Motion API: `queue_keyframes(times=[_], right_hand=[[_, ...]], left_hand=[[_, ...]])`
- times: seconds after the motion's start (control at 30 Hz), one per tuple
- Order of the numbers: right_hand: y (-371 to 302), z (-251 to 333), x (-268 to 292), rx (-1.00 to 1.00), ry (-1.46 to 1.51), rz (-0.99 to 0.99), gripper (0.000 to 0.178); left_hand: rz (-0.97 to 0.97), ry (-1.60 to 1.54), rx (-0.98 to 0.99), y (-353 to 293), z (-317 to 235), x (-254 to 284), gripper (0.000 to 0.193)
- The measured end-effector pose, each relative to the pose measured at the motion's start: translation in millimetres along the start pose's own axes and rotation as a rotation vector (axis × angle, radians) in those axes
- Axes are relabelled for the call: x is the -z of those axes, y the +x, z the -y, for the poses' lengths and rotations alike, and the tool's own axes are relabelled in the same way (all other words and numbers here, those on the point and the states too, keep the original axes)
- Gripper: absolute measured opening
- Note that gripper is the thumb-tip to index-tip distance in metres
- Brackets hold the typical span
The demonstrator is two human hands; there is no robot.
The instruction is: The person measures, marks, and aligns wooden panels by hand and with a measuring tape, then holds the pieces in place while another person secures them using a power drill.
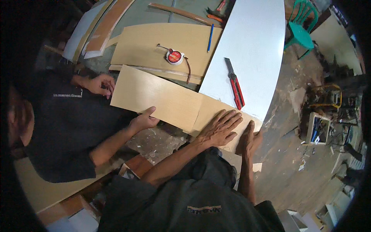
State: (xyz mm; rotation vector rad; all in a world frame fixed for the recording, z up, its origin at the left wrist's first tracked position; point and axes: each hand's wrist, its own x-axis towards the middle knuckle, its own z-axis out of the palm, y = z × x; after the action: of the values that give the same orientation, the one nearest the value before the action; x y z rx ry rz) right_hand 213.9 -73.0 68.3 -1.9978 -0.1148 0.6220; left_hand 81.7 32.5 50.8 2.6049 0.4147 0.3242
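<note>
My left hand (221,129) lies flat on a light wood-grain panel (210,108), fingers stretched out. At that panel's right end, my right hand (251,140) grips the edge with the thumb on top; its other fingers are mostly hidden. A second wood-grain panel (154,96) continues to the left; whether the two overlap or butt together I cannot tell. A co-worker's hand (143,120) holds its near edge, and the other hand (102,85) is at its left end. Beyond my hands, a red and black utility knife (235,89) rests on a long white board (251,46).
A tape measure (175,57) and a blue pencil (210,38) lie on another wood-coloured board (139,42). Pliers with orange handles (215,16) are at the far edge. A green plastic chair (301,33) stands at the far right. Scraps litter the floor (286,162).
</note>
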Motion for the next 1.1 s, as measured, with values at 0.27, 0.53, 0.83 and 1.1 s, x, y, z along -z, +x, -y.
queue_keyframes(times=[0.27,0.53,0.83,1.1], right_hand=[[-5.2,-12.3,-13.8,0.328,0.161,-0.107,0.052],[1.0,-29.9,-4.9,0.320,-0.060,-0.130,0.044],[12.5,-48.0,-5.0,0.399,0.005,-0.210,0.041],[2.5,-29.1,16.6,0.275,0.025,0.028,0.037]], left_hand=[[-0.250,0.063,0.080,-35.2,-8.5,17.8,0.051],[-0.581,0.238,0.540,-116.7,14.5,97.4,0.022],[-0.398,-0.192,0.680,-164.5,-14.8,59.0,0.015],[-0.569,-0.041,0.626,-97.1,12.5,29.1,0.070]])
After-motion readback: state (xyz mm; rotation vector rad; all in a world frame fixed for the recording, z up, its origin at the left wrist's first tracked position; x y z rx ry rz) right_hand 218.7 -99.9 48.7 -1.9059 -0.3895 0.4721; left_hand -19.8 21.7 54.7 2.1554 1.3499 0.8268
